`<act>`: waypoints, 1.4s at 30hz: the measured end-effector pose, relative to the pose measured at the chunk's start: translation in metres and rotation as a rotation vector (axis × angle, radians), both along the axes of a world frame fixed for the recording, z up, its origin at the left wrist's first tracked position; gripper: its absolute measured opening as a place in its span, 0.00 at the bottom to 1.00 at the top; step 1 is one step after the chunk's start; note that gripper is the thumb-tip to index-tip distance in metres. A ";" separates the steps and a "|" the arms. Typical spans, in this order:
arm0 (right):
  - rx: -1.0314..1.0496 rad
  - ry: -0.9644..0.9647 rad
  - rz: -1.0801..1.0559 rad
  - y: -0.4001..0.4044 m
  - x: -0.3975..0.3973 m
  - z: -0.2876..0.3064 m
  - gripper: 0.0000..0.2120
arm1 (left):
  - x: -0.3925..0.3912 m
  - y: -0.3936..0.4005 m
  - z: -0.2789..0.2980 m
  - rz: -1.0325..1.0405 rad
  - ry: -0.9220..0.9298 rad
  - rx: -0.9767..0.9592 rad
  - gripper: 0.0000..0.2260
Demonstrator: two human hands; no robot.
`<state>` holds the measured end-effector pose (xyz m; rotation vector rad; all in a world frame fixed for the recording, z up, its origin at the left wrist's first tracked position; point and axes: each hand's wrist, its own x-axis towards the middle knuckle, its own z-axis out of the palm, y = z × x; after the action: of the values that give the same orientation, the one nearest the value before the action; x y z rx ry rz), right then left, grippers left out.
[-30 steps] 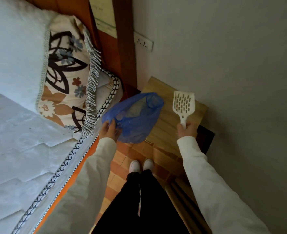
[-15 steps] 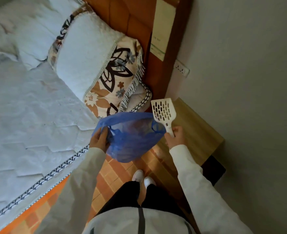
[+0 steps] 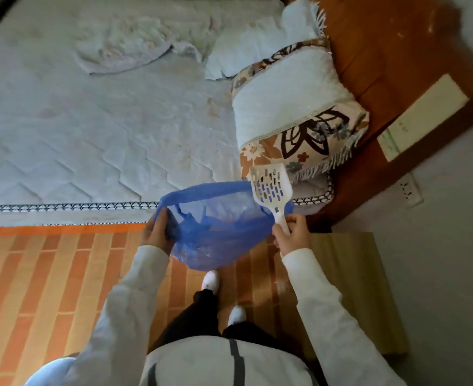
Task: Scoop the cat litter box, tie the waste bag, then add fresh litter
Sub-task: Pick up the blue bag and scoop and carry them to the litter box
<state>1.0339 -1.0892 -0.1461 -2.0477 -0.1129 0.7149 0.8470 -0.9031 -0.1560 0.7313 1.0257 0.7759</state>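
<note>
A blue plastic waste bag (image 3: pixel 216 232) hangs open in front of me, above the tiled floor. My left hand (image 3: pixel 156 231) grips its left rim. My right hand (image 3: pixel 292 232) holds the handle of a white slotted litter scoop (image 3: pixel 270 185) and appears to pinch the bag's right rim too. The scoop's head points up and away, over the bag's far right edge. Pale clumps show through the bag's bottom. No litter box is in view.
A bed with a white mattress (image 3: pixel 90 121) and patterned pillows (image 3: pixel 294 121) fills the top. A wooden bedside table (image 3: pixel 349 274) stands at the right by the wall. Orange tiled floor (image 3: pixel 48 274) lies below, with my white shoes on it. A pale rounded object (image 3: pixel 48 371) sits bottom left.
My view has swung left, from the bedside table and wall toward the bed and floor. The scoop has come closer to the bag's right rim; both hands keep their hold.
</note>
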 end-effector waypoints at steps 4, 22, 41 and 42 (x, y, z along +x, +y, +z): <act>-0.008 -0.052 0.167 0.040 -0.024 0.009 0.10 | -0.049 0.007 0.012 0.254 -0.016 -0.004 0.23; 0.091 -0.087 0.822 0.306 -0.239 0.012 0.08 | -0.288 0.120 0.046 0.905 0.003 -0.113 0.09; 0.107 -0.079 1.262 0.577 -0.507 0.001 0.09 | -0.545 0.290 0.031 1.341 0.021 -0.150 0.09; 0.113 -0.079 1.279 0.597 -0.522 -0.002 0.09 | -0.559 0.303 0.029 1.352 0.026 -0.150 0.09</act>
<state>0.5114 -0.4927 -0.1479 -1.7128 -1.5500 1.3064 0.2877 -0.5998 -0.1274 -0.2050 1.5517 1.7955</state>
